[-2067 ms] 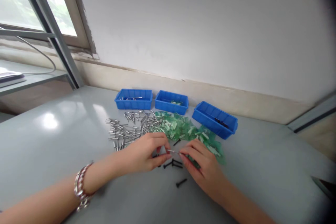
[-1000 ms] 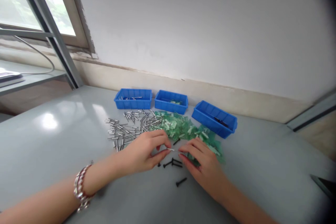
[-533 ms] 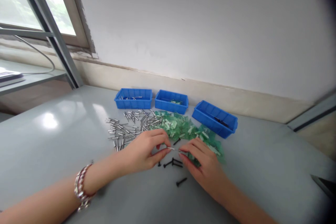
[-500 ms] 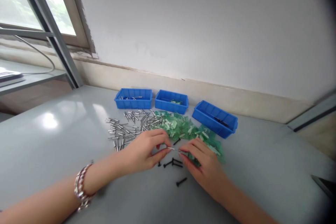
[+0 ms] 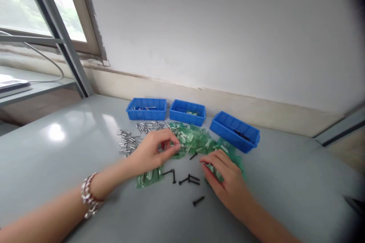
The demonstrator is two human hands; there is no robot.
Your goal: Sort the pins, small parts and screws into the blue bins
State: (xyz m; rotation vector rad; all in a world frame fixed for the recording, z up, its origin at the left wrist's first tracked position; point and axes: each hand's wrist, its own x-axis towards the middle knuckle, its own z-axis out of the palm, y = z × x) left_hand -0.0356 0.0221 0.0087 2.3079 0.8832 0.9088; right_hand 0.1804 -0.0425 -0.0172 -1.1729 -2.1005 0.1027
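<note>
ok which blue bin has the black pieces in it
The rightmost bin: black pieces lie inside it, whereas the left bin holds silver pins and the middle bin greenish pieces.

The only view comes from a camera worn on the person's head, looking forward and down across the tabletop (image 5: 273, 190). It takes the wearer's own side: one arm enters at the lower left, the other at the lower right, and the left hand (image 5: 154, 148) and right hand (image 5: 224, 172) fall below centre. It is near enough to make out single small parts, yet wide enough to hold three blue boxes (image 5: 186, 118), the pale wall (image 5: 213, 38) behind them and a window (image 5: 17, 3) at upper left. The wall's lower border slopes down rightward; darkness rounds the right-hand corners.
</note>
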